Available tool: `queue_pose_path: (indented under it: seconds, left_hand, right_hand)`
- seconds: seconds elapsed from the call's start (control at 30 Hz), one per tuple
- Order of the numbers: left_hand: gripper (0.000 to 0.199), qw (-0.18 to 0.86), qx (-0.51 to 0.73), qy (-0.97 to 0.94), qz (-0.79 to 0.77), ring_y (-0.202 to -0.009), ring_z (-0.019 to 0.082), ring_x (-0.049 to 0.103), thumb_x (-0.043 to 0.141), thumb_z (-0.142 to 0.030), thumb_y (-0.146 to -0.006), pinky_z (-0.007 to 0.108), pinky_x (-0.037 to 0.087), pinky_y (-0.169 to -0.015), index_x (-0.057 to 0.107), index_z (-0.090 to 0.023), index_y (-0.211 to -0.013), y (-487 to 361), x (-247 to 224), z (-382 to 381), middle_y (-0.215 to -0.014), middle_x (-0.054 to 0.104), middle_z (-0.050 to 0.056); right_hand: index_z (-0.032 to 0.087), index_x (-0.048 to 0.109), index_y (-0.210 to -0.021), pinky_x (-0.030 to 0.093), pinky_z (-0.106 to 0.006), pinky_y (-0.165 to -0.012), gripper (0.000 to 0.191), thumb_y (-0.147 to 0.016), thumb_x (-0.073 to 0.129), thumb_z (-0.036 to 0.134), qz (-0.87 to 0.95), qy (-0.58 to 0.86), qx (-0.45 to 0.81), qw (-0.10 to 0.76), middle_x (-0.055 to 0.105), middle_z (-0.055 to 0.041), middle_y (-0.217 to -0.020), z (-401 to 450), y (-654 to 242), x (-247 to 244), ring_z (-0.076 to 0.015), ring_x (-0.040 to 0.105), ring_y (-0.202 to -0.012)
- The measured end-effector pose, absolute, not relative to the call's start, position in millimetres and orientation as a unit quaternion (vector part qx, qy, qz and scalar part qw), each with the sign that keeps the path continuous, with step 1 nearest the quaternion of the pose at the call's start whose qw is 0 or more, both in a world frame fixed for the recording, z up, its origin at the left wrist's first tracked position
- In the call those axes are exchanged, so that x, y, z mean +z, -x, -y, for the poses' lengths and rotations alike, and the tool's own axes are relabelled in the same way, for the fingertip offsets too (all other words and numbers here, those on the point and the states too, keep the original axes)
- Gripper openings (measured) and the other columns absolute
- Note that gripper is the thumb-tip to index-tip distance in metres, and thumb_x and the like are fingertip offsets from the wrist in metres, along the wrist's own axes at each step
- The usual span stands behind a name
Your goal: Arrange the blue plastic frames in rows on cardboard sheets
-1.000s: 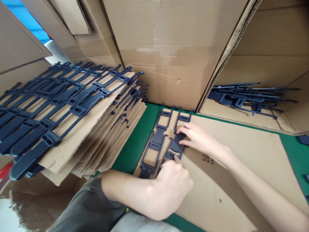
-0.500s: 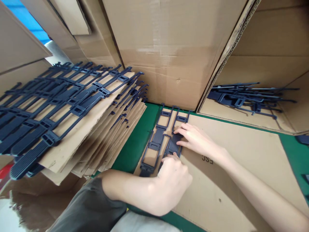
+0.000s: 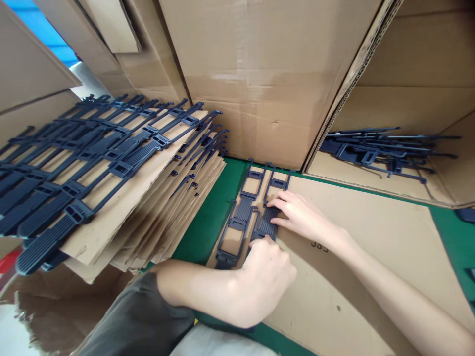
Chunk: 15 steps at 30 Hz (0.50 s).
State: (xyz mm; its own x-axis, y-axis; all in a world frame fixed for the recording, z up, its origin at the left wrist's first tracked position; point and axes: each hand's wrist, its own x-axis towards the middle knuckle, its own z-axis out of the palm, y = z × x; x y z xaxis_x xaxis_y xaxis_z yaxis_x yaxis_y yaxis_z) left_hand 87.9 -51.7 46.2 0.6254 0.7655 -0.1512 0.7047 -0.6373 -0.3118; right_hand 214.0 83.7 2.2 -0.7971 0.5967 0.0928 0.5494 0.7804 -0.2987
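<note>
My left hand (image 3: 270, 282) is closed with its fingers curled around the lower end of a black plastic frame piece (image 3: 265, 225). Most of its fingertips are hidden behind the hand. My right hand (image 3: 300, 212) grips the upper part of the same piece, thumb and fingers on its ribbed section. Just above lies a second black frame (image 3: 278, 183), end to end with the held one. To the left, more linked black frames (image 3: 236, 225) lie in a row. All rest on a large flat cardboard sheet (image 3: 371, 247).
On the left, a tall stack of cardboard sheets (image 3: 163, 212) carries rows of similar black frames (image 3: 85, 153). An open carton (image 3: 401, 99) at the right holds loose black parts (image 3: 374, 151). Behind stands a closed carton (image 3: 256, 74). Green table surface (image 3: 211, 207) shows between.
The frame piece between my hands has shifted and turned slightly, its ribbed section now narrower in view. Both hands have stayed almost in place.
</note>
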Motion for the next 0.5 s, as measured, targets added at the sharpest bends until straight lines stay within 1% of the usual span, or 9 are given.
queue_pose_path:
  seconds: [0.07,0.13,0.17,0.23,0.3,0.33,0.4,0.43,0.5]
  left_hand:
    - [0.008,0.115,0.128,0.896,0.410,-0.074,0.025,0.061,0.060,-0.015,-0.078,0.035,0.040,-0.060,0.061,-0.014,-0.071,-86,47,52,-0.074,0.062,0.009]
    - [0.012,0.127,0.113,0.895,0.412,-0.071,0.023,0.060,0.057,-0.015,-0.081,0.034,0.039,-0.061,0.058,-0.015,-0.069,-83,46,54,-0.070,0.058,0.007]
    - [0.012,0.138,0.102,0.895,0.411,-0.074,0.024,0.060,0.055,-0.015,-0.082,0.035,0.040,-0.062,0.058,-0.015,-0.071,-81,46,56,-0.071,0.058,0.008]
    - [0.011,0.162,0.080,0.897,0.404,-0.089,0.027,0.060,0.051,-0.015,-0.085,0.036,0.041,-0.070,0.060,-0.014,-0.078,-79,45,57,-0.080,0.061,0.011]
    - [0.012,0.156,0.078,0.899,0.401,-0.099,0.030,0.058,0.051,-0.014,-0.085,0.038,0.042,-0.074,0.061,-0.013,-0.080,-79,48,54,-0.085,0.063,0.012]
    - [0.011,0.133,0.094,0.899,0.406,-0.099,0.031,0.058,0.053,-0.013,-0.084,0.038,0.043,-0.074,0.062,-0.013,-0.078,-79,51,51,-0.084,0.063,0.012]
    - [0.010,0.051,0.144,0.893,0.423,-0.086,0.029,0.062,0.059,-0.011,-0.079,0.035,0.043,-0.065,0.062,-0.013,-0.070,-80,59,40,-0.074,0.063,0.011]
    - [0.008,0.010,0.164,0.893,0.420,-0.081,0.027,0.062,0.062,-0.009,-0.076,0.034,0.043,-0.062,0.063,-0.013,-0.069,-79,64,33,-0.074,0.064,0.010]
    - [0.006,-0.044,0.177,0.895,0.407,-0.079,0.026,0.063,0.065,-0.009,-0.074,0.033,0.045,-0.060,0.066,-0.012,-0.079,-73,72,17,-0.081,0.066,0.010]
  right_hand:
    - [0.019,0.061,-0.108,0.049,-0.039,-0.084,0.026,-0.084,0.064,0.026,0.939,0.305,0.128,0.090,0.059,-0.0082,-0.105,-84,-214,1,-0.0244,0.057,-0.099]
    - [0.019,0.062,-0.107,0.049,-0.040,-0.083,0.025,-0.084,0.065,0.027,0.940,0.303,0.127,0.089,0.059,-0.0081,-0.104,-85,-214,0,-0.0248,0.057,-0.099]
    - [0.020,0.062,-0.106,0.049,-0.040,-0.083,0.024,-0.084,0.065,0.027,0.941,0.302,0.127,0.090,0.059,-0.0082,-0.104,-85,-214,-1,-0.0248,0.057,-0.099]
    - [0.019,0.062,-0.105,0.050,-0.040,-0.083,0.023,-0.084,0.065,0.027,0.941,0.297,0.129,0.094,0.059,-0.0084,-0.104,-86,-214,-2,-0.0247,0.057,-0.099]
    - [0.019,0.062,-0.105,0.050,-0.040,-0.083,0.023,-0.084,0.065,0.028,0.941,0.295,0.130,0.101,0.059,-0.0086,-0.105,-87,-214,-3,-0.0247,0.056,-0.100]
    - [0.019,0.062,-0.105,0.050,-0.040,-0.083,0.023,-0.083,0.065,0.028,0.941,0.294,0.131,0.105,0.059,-0.0086,-0.105,-87,-215,-4,-0.0246,0.056,-0.100]
    - [0.020,0.062,-0.106,0.049,-0.040,-0.084,0.024,-0.083,0.065,0.028,0.940,0.295,0.134,0.110,0.059,-0.0087,-0.106,-88,-215,-5,-0.0247,0.056,-0.101]
    - [0.020,0.062,-0.106,0.049,-0.040,-0.084,0.024,-0.083,0.065,0.028,0.939,0.295,0.135,0.113,0.059,-0.0087,-0.106,-88,-215,-6,-0.0248,0.056,-0.102]
    - [0.019,0.062,-0.107,0.049,-0.041,-0.085,0.025,-0.083,0.065,0.027,0.939,0.294,0.137,0.114,0.059,-0.0089,-0.107,-88,-216,-6,-0.0251,0.055,-0.103]
